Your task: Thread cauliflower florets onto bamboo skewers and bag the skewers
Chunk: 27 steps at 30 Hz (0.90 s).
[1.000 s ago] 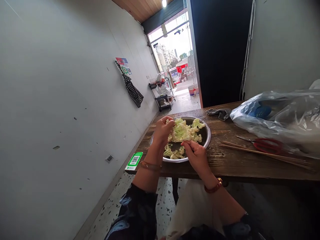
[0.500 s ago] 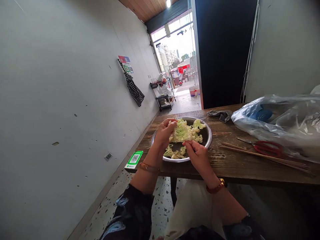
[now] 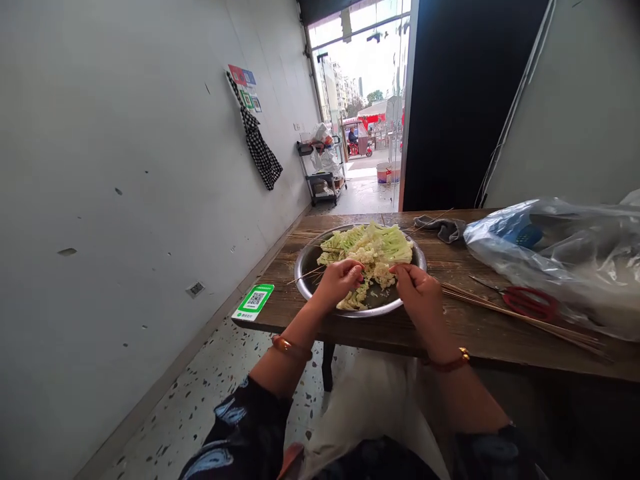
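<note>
Pale green and cream cauliflower pieces (image 3: 390,245) are heaped in a round metal bowl (image 3: 423,267) on the wooden table. Thin wooden skewers (image 3: 306,274) stick out over the bowl's left rim. My left hand (image 3: 343,283) is closed in a pinch above the near left part of the bowl, beside the heap. Across from it, my right hand (image 3: 419,288) pinches with thumb and forefinger at the right edge of a cauliflower floret (image 3: 383,275). What lies between the fingertips of either hand is too small to make out.
Bare skewers (image 3: 520,313) and red-handled scissors (image 3: 530,301) lie at the right, near a clear plastic bag (image 3: 575,247). A grey cloth (image 3: 443,228) is behind the bowl. A green code card (image 3: 254,301) sits at the table's left corner, close to the wall.
The large cauliflower piece held up between my hands now lies with the others in the bowl. My hands have moved apart and slightly lower. The view has shifted a little.
</note>
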{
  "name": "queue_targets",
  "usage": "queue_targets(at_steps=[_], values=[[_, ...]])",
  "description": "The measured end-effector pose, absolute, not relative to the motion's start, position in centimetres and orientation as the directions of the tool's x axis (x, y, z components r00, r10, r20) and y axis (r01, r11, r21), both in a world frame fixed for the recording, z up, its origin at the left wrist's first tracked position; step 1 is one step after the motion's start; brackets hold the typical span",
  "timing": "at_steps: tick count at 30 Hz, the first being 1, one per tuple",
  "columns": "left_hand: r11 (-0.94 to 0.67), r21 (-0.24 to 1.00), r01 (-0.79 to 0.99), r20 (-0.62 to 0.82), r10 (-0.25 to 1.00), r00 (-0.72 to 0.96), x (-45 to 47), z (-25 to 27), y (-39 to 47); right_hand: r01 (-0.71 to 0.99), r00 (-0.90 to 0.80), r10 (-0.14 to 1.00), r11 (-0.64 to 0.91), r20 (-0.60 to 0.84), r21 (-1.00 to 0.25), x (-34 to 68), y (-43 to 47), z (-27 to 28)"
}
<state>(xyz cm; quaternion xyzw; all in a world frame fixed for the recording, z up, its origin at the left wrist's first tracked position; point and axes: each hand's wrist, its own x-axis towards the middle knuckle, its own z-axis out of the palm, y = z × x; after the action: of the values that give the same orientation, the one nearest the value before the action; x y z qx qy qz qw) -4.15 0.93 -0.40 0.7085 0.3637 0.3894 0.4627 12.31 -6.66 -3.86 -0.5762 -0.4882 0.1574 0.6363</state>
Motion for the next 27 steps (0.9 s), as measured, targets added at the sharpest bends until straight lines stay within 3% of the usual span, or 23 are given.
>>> queue_targets(at_steps=[4,8,17,21,24,27], values=[[-0.39,0.861,0.327,0.18,0.834,0.522,-4.7,-1.1,0.6,0.452,0.418,0.775,0.274,0.473,-0.849,12.3,-7.1,-4.2],[-0.49,0.731,0.475,0.171,0.806,0.567,-5.3,-0.8,0.3,0.431,0.417,0.801,0.243,0.431,-0.869,11.9,-8.2,-4.1],[-0.642,0.503,0.579,0.16,0.727,0.667,-6.7,-0.3,0.9,0.381,0.419,0.836,0.193,0.355,-0.904,10.8,-10.5,-3.9],[-0.737,0.264,0.623,-0.044,0.636,0.771,-5.5,0.5,1.2,0.392,0.43,0.823,0.2,0.371,-0.898,10.7,-10.4,-3.8],[-0.753,0.094,0.652,-0.227,0.621,0.75,-4.1,0.6,1.7,0.413,0.424,0.819,0.204,0.386,-0.887,10.8,-10.3,-3.8],[-0.747,-0.001,0.665,-0.318,0.63,0.708,-2.8,0.0,2.5,0.426,0.414,0.822,0.206,0.392,-0.881,10.9,-10.3,-3.9]])
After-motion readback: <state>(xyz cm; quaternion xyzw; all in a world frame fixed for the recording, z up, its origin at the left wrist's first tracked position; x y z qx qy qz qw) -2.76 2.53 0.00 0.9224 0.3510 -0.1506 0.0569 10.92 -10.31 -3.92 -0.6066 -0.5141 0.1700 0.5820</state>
